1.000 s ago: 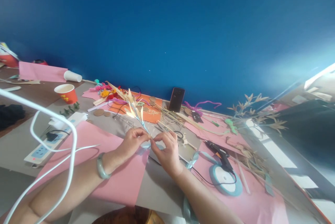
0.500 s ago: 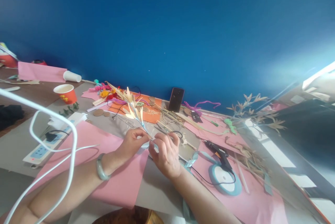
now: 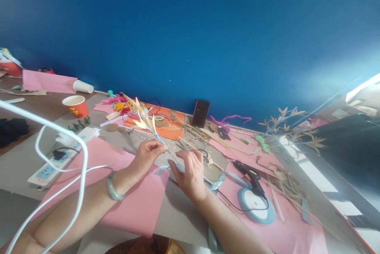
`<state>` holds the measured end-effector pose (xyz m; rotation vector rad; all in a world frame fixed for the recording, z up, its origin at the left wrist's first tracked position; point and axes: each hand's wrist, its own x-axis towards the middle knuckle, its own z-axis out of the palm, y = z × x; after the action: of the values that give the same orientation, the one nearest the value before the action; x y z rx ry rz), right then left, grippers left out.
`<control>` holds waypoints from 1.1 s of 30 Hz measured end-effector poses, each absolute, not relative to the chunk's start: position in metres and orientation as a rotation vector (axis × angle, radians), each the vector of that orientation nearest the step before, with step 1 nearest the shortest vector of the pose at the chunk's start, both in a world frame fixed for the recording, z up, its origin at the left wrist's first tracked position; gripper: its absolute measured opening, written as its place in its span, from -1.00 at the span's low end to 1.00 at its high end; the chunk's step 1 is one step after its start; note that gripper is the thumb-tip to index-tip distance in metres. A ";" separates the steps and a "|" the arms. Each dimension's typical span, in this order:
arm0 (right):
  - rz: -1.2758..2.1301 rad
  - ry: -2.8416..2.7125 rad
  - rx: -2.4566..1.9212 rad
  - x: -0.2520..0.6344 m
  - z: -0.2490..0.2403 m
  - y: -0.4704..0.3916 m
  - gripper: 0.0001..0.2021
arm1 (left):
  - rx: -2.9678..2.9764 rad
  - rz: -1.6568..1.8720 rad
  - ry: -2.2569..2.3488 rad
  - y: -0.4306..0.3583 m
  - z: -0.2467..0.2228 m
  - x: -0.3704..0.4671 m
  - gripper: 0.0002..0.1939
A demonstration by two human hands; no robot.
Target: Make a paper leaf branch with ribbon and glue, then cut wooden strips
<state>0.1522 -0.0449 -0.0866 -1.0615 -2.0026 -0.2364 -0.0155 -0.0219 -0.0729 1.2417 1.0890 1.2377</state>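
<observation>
- Blue wall (image 3: 190, 40) rises behind the table (image 3: 173, 216); the far edge runs along its foot.
- Left hand (image 3: 147, 157), a bangle (image 3: 115, 186) at its wrist: thumb and fingers closed in a pinch on the thin stem (image 3: 160, 140) of a pale-petalled flower spray (image 3: 146, 121).
- Flower spray: above the middle of the table, petals tilted up toward the far edge, lower stem slanting toward the right hand (image 3: 190, 170).
- Right hand: partly open, thumb and forefinger apart, beside the stem's lower end; whether it touches the stem or the pale blue ribbon (image 3: 178, 165) there, I cannot tell.
- Pink sheet (image 3: 135, 210): under the left forearm, reaching the near edge.
- Right side of the table: a glue gun (image 3: 251, 175) just beyond a ribbon spool (image 3: 257, 205), its cord crossing the spool.
- Far edge: a dark phone (image 3: 201, 113), propped upright.
- Left side: a power strip (image 3: 47, 171), with a red paper cup (image 3: 76, 108) beyond it and a white cup (image 3: 83, 86) on its side.
</observation>
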 end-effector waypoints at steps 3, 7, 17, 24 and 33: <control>-0.133 -1.972 -1.036 0.152 -0.084 -0.045 -0.94 | 1.273 1.232 1.102 -0.023 -0.074 -0.015 -0.77; 0.000 -1.929 -1.056 0.151 -0.084 -0.046 -0.87 | 1.286 1.222 1.104 -0.023 -0.075 -0.014 -0.77; 0.356 -1.780 -1.194 0.149 -0.087 -0.048 -0.81 | 1.359 1.212 0.975 -0.022 -0.076 -0.015 -0.80; 0.480 -1.727 -1.199 0.146 -0.083 -0.053 -0.79 | 1.343 1.205 0.943 -0.021 -0.082 -0.016 -0.83; 0.853 -1.568 -1.206 0.141 -0.080 -0.055 -0.79 | 1.266 1.126 1.011 -0.021 -0.078 -0.017 -0.77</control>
<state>0.1408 -0.0548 -0.0804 -1.2064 -1.5681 0.8528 -0.0168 -0.0210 -0.0783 1.2660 1.0105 1.1256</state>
